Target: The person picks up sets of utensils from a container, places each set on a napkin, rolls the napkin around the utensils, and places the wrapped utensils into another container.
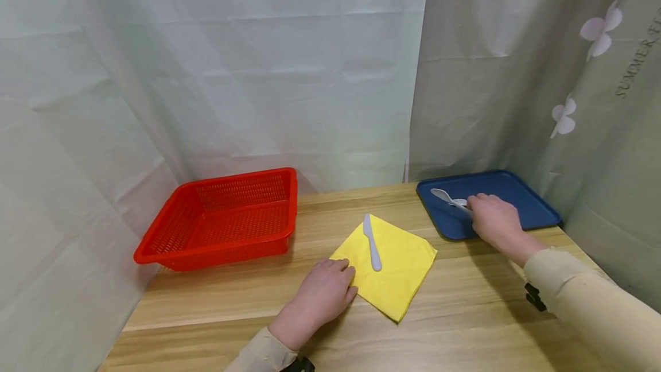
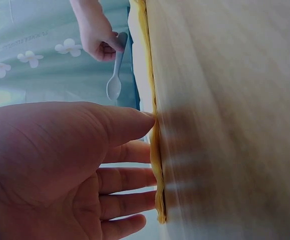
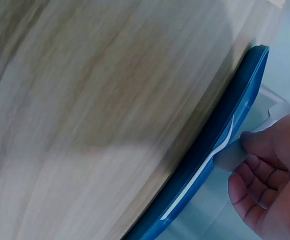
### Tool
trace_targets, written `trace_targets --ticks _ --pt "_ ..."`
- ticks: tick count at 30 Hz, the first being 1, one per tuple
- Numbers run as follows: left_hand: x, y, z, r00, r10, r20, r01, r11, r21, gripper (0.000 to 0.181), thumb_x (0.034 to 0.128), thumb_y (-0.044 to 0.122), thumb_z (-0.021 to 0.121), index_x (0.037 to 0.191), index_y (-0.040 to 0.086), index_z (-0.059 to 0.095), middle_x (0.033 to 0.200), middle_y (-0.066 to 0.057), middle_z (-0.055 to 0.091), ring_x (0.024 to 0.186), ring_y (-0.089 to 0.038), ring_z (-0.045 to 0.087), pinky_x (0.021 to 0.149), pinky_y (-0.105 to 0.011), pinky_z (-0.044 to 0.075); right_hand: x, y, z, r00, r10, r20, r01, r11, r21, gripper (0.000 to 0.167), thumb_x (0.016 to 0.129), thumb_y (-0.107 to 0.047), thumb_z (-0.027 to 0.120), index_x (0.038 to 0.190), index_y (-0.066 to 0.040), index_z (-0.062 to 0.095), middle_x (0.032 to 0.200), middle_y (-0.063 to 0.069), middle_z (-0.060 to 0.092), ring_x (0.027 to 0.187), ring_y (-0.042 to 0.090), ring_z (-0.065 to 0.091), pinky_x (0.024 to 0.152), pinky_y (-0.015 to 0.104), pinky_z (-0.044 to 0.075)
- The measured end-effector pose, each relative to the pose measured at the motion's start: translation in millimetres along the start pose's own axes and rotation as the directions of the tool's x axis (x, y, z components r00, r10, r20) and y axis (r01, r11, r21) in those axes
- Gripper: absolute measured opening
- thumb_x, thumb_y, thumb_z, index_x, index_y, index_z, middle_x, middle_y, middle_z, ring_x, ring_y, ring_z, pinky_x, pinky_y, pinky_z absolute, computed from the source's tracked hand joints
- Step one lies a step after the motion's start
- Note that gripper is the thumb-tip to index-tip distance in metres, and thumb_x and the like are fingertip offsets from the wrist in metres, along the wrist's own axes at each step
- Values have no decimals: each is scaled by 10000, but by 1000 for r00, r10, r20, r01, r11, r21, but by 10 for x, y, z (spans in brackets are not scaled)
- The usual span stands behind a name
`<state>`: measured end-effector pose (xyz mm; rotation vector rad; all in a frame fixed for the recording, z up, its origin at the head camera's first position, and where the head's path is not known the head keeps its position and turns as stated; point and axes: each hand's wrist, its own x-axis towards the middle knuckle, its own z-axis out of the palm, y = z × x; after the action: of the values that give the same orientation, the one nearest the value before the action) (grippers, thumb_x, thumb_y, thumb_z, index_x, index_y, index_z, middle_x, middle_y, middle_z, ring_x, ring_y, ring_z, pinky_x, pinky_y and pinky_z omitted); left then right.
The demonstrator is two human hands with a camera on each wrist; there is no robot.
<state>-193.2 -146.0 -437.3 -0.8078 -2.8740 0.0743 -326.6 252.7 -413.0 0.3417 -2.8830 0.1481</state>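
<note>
My right hand [image 1: 496, 220] pinches the handle of a pale spoon [image 1: 441, 194] over the blue tray [image 1: 532, 202]; in the left wrist view the spoon [image 2: 113, 86] points its bowl away from that hand. Another light utensil [image 3: 187, 187] lies in the tray, partly hidden, its kind unclear. My left hand [image 1: 324, 290] rests at the left corner of a folded yellow napkin [image 1: 400, 263], fingers nearly straight against its edge. A pale grey knife [image 1: 372, 244] lies on the napkin.
A red slotted plastic basket [image 1: 283, 245] stands at the left on the wooden table [image 1: 206, 303]. Light curtains [image 1: 284, 73] hang close behind and on both sides. The tray sits at the table's back right, against the curtain.
</note>
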Motion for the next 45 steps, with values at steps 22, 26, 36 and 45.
trace_targets --ticks 22,26,36,45 --pt "-7 8 -17 1000 -2 3 2 1000 2 263 1017 325 794 1143 95 774 1270 -101 751 1171 -293 721 1112 -499 547 -25 -365 -26 998 -65 -18 67 995 69 32 1015 -52 759 1013 -38 730 853 70 657 753 281 602 664 492 562" --pt "-7 11 -27 1000 -1 -1 1 1000 1 259 1013 323 797 1135 96 773 1264 -100 750 1171 -292 720 1110 -496 548 -26 -415 -24 997 -78 -13 79 994 77 69 1007 -54 778 981 -56 714 832 52 638 732 266 581 628 453 533" --pt "-6 8 -24 1000 5 -10 -5 1000 8 241 1009 321 798 1101 101 764 1245 -94 750 1151 -290 722 1102 -490 551 -30 -541 -33 996 -89 -18 91 992 92 99 1008 -74 786 954 -84 704 813 38 618 707 248 562 585 420 494" --pt "-6 4 -15 1000 13 -22 -13 1000 13 230 1004 320 803 1070 105 755 1216 -87 750 1122 -288 726 1080 -491 561 -54 -678 -32 991 -128 -46 133 984 121 107 996 -76 805 944 -120 722 799 1 620 707 220 544 578 378 464"
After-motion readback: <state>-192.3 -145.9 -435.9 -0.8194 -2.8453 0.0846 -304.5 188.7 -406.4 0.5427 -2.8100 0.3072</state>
